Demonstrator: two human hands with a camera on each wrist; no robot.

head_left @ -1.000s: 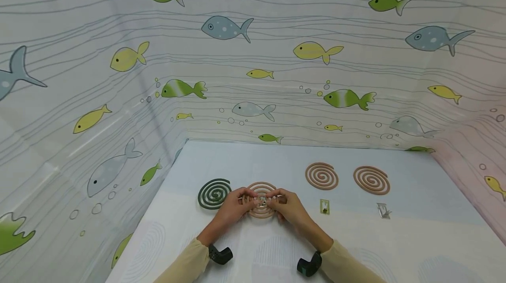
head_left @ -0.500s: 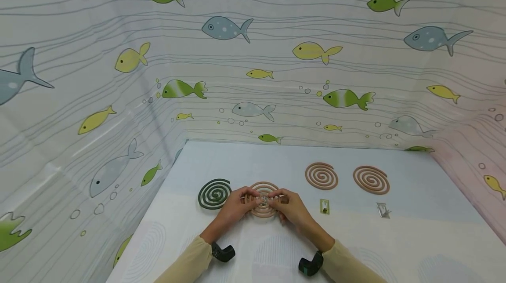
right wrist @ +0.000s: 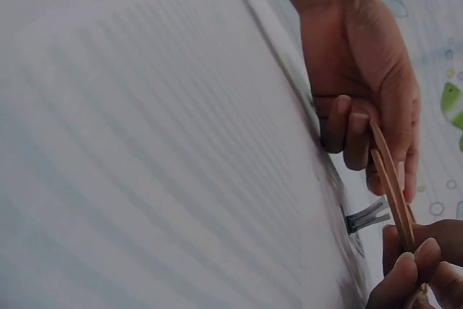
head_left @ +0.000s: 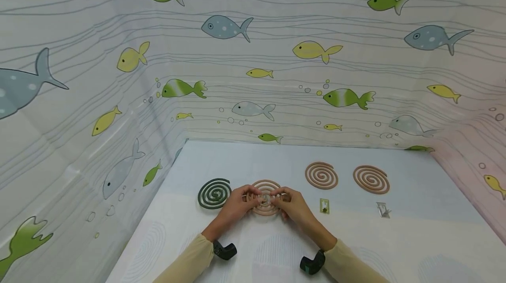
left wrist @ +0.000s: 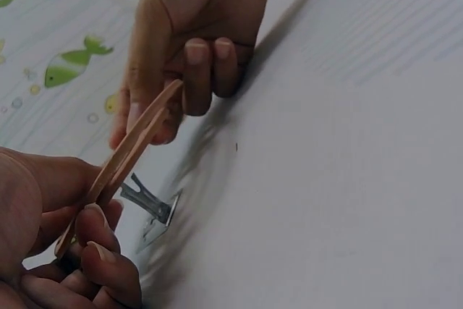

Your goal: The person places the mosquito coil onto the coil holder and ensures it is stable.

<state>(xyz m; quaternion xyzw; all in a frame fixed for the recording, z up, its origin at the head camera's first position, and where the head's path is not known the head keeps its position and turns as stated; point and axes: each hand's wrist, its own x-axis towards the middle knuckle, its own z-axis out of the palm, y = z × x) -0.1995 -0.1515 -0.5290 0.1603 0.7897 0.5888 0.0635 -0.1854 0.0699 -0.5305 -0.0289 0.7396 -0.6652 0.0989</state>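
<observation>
A brown mosquito coil [left wrist: 105,182] is held by both hands over the table. My left hand [head_left: 236,206] pinches its left side between thumb and fingers, and my right hand [head_left: 293,206] pinches the right side. Seen edge-on in both wrist views, the coil is tilted. Under it stands a small metal coil stand [left wrist: 150,202], its forked prong rising toward the coil's middle. In the head view the fingertips cover parts of the coil near its centre.
A dark green coil [head_left: 214,194] lies just left of the hands. Two more brown coils, one nearer [head_left: 322,176] and one farther right [head_left: 371,180], lie at the back right. Below them are a gold-coloured stand [head_left: 324,206] and a silver stand [head_left: 383,210]. Fish-patterned sheeting [head_left: 284,111] surrounds the table.
Both hands and the held coil have shifted slightly to the right and away in the head view. The grip looks the same, and the other coils and stands stay put.
</observation>
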